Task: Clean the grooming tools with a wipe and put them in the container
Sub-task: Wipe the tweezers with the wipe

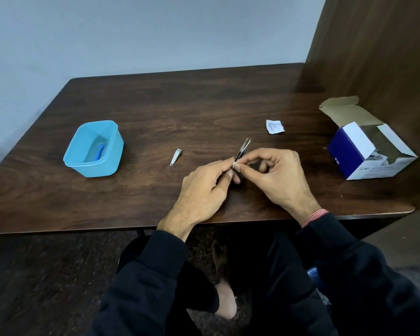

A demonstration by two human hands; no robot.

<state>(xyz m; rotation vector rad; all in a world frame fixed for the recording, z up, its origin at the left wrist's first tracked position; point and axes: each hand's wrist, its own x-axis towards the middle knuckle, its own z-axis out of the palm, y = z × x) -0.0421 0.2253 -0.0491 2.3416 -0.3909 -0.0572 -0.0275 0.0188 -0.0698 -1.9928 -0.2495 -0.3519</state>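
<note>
Tweezers: the tweezers [243, 148] sit just right of the table's middle, held above the wood, tips slanting toward 1 o'clock; we see both metal arms meet near the lower end, hidden in the fingers.
Left hand: our left hand [205, 184] pinches the lower end of the tweezers between thumb and curled fingers, coming in from 7 o'clock.
Right hand: our right hand [278, 174] comes in from 4 o'clock, thumb and forefinger pressed together on a small white scrap against the tweezers' shaft; we take it for the wipe, though it is too small to tell.
Nail clipper: the nail clipper [175, 156] lies flat on the table [155, 105] at 9 o'clock from the hands, near but apart.
Container: the blue container [94, 149] stands farther out at 9 o'clock, open, with a blue item [100, 151] lying inside.
Wrapper: a torn white wrapper [274, 126] lies at 1 o'clock from the tweezers.
Box: an open blue-and-white box [371, 151] stands at 3 o'clock, near the wooden side panel.
</note>
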